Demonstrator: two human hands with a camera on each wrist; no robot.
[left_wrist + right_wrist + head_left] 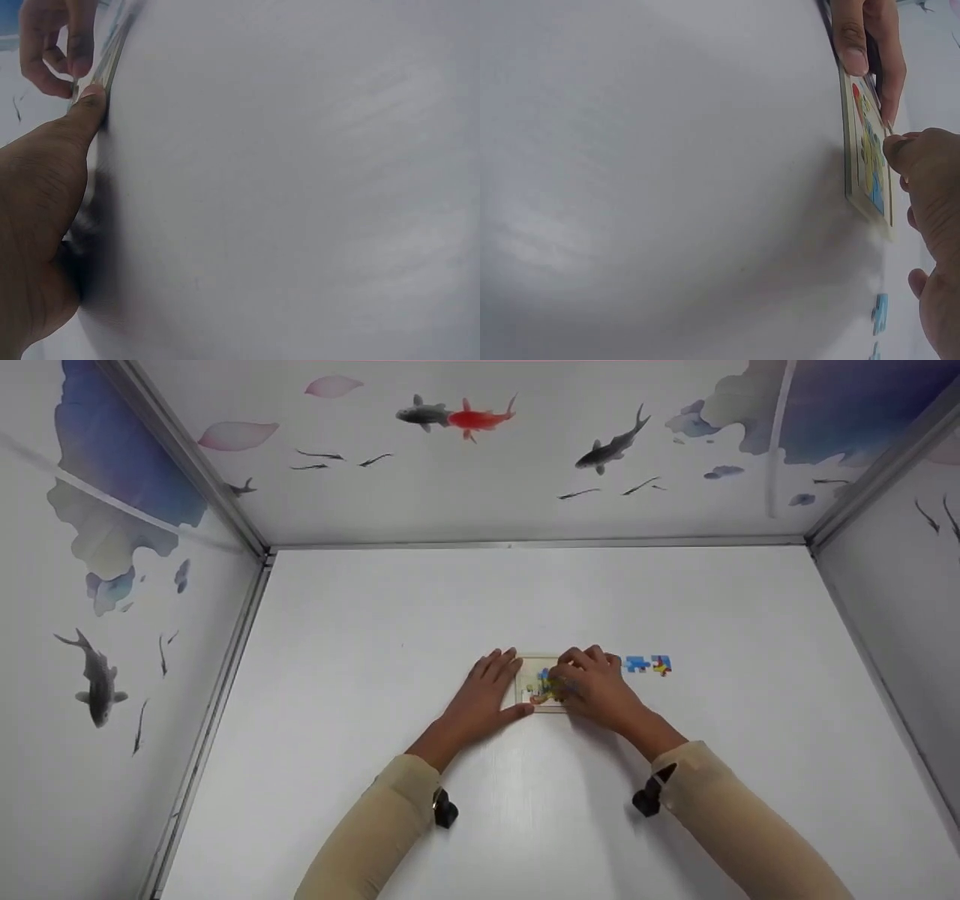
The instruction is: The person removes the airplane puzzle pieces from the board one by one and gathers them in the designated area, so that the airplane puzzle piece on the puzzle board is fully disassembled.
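Fingers straight and thumb spread, the left hand (480,690) rests at the left edge of a puzzle tray (531,667).
Its thumb touches the near rim; the right hand (604,690) curls over the right side, pinch unclear. Farther right, a blue piece (637,664) and a multicoloured piece (661,664) lie on the white table (375,660).

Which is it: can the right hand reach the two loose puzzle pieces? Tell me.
Likely yes: the loose puzzle pieces lie close beside the right hand, with nothing seen covering or blocking them.
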